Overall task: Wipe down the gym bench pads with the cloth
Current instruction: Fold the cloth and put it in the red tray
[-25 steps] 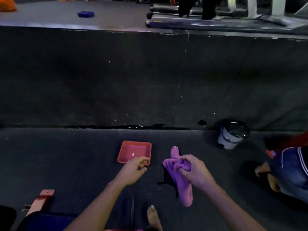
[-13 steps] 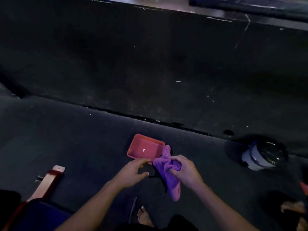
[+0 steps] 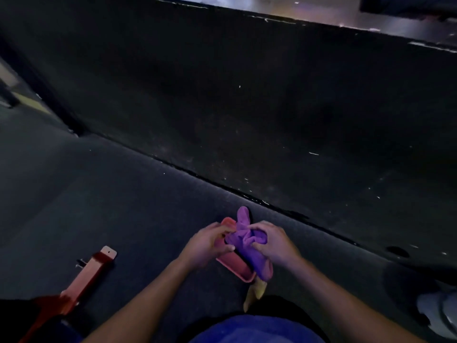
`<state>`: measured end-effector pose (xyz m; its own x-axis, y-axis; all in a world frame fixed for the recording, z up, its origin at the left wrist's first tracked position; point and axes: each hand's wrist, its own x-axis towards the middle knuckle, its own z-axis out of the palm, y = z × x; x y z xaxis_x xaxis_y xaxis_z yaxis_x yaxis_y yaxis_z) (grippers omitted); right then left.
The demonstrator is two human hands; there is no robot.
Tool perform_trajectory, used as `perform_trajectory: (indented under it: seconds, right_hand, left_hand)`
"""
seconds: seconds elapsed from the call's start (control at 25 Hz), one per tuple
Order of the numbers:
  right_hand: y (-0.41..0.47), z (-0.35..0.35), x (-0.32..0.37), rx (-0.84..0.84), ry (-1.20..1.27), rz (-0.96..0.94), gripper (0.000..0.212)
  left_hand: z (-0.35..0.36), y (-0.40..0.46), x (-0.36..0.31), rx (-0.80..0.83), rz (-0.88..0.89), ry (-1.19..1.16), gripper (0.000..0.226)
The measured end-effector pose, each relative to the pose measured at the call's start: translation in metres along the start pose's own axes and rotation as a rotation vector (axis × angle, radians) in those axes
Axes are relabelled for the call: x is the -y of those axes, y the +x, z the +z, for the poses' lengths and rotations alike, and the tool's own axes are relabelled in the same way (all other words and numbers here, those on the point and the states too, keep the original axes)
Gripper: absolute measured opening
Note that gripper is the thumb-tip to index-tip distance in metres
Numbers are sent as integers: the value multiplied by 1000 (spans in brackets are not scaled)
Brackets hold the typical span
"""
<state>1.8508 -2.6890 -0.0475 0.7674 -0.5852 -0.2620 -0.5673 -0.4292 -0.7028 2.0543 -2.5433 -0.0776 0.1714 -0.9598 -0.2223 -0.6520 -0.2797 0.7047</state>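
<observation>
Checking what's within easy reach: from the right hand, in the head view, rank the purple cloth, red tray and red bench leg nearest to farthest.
1. Purple cloth: gripped in the right hand.
2. Red tray: just left, beneath the cloth.
3. Red bench leg: far left on the floor.

Purple cloth (image 3: 247,240), red tray (image 3: 235,267)
</observation>
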Motion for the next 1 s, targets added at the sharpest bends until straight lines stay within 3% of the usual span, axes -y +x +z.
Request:
perform_trajectory:
  seconds: [0.2,0.32,0.52,0.6,0.68,0.88,1.0]
  right_hand:
    - [86,-43,2,96,-34,-107,20]
    - [114,-66,4,150,-98,-191,12]
    - [152,-95,39,296,-191,-234,13]
    - [159,-107,54,297,-240,-229,18]
    - [163,-117,60,246,-320,-185,17]
    - [160,-102,62,36,-435,38,15]
    - [147,-72,58,-88,-374,190,16]
  left_hand:
    - [-41,67,10,-99,-84,75,25]
    - [-71,85,35,-132,21,154,13]
    - [-105,151,52,152,413,281,29]
    - [-115,171,51,285,447,306,36]
    - [-134,180,53,308,397,310,29]
    - [-163,191,71,163,420,202,23]
    - [-168,189,72,241,427,285,31]
